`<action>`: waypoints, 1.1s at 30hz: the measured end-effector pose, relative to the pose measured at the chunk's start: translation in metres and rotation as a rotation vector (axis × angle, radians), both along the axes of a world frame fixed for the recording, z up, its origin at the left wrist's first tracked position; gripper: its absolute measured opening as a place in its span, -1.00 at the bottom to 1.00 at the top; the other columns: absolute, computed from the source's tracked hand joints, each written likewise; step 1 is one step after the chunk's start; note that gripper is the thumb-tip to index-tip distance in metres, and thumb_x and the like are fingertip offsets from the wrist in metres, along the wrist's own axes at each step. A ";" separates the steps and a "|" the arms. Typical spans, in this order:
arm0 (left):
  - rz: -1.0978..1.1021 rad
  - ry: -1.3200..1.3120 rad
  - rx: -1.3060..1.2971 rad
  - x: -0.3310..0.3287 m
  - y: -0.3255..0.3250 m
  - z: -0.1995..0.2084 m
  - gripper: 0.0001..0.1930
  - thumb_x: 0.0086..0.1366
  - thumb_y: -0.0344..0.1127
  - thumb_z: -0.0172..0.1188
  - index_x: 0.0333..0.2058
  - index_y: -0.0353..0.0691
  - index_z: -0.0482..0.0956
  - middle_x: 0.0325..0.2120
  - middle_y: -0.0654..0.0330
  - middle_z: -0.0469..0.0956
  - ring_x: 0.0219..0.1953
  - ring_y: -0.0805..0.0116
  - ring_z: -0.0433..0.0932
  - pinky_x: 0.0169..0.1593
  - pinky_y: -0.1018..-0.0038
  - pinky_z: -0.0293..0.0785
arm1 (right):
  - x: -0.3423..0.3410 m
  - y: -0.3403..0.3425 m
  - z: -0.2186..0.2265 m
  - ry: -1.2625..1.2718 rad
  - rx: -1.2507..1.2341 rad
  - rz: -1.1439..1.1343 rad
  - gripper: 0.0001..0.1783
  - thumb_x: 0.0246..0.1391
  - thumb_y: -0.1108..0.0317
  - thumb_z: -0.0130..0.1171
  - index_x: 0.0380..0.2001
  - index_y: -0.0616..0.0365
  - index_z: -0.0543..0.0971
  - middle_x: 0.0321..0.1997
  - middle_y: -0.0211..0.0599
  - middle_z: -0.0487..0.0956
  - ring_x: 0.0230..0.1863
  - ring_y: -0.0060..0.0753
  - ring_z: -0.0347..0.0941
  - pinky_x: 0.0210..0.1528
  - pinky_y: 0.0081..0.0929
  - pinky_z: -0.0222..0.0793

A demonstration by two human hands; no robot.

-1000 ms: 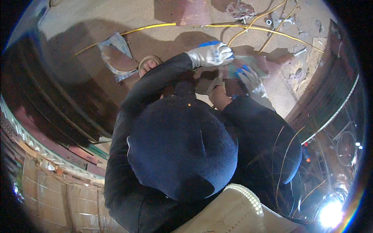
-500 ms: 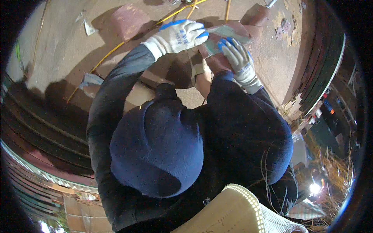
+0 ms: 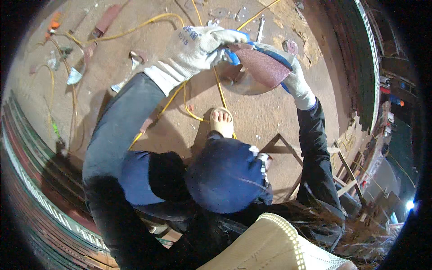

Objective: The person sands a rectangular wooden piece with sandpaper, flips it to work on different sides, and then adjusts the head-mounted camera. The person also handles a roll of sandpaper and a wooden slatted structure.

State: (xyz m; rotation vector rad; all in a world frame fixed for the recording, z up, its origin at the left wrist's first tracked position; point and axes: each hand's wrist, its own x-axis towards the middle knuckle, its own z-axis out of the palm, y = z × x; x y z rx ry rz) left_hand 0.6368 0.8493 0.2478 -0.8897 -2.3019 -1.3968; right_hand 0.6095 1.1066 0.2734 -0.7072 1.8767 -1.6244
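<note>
A curled, grainy reddish-brown piece of sandpaper is raised in front of me between my two gloved hands. My left hand, in a white and blue work glove, pinches its left end with thumb and fingers. My right hand, gloved alike, grips the right end, its blue-coated fingers running along the far edge. Below the sandpaper shows a rounded greyish surface; I cannot tell whether it belongs to the same piece. My sandaled foot stands on the floor below.
Yellow cords snake across the brown floor. Beyond my hands lie a wrench and a small coiled strip. Scraps and a reddish roll lie at the far left. A metal frame stands by my right arm.
Both hands have lifted the sandpaper off the floor area and now hold it curled between them. My view and legs have shifted, bringing a foot and the metal frame into sight.
</note>
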 end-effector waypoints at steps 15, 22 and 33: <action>-0.130 -0.628 0.259 -0.030 0.083 0.028 -0.71 0.05 -0.59 0.14 -0.18 -0.34 0.57 -0.25 0.12 0.59 -0.21 0.37 0.57 -0.13 0.53 0.48 | -0.019 0.078 -0.026 -0.397 -0.223 -0.003 -0.60 0.07 0.37 0.14 0.01 0.22 0.45 0.00 -0.37 0.49 -0.08 -0.61 0.40 0.00 -0.59 0.30; 0.071 0.096 -0.210 -0.030 0.119 0.021 -0.67 -0.07 -0.44 0.26 -0.23 -0.09 0.61 -0.36 0.22 0.60 -0.36 0.26 0.56 -0.27 0.44 0.49 | 0.006 0.092 -0.035 -0.594 0.051 -0.505 -0.65 0.05 0.31 0.18 -0.09 0.20 0.48 -0.15 -0.39 0.53 -0.10 -0.58 0.42 -0.04 -0.55 0.34; 0.210 0.392 -0.199 -0.015 0.123 -0.006 -0.67 -0.10 -0.33 0.34 -0.26 0.06 0.61 -0.29 0.33 0.56 -0.35 0.32 0.53 -0.31 0.39 0.47 | 0.030 0.105 -0.032 -0.297 0.094 -0.427 -0.63 0.13 0.25 0.07 0.00 0.14 0.46 -0.08 -0.39 0.47 -0.06 -0.54 0.38 0.00 -0.55 0.25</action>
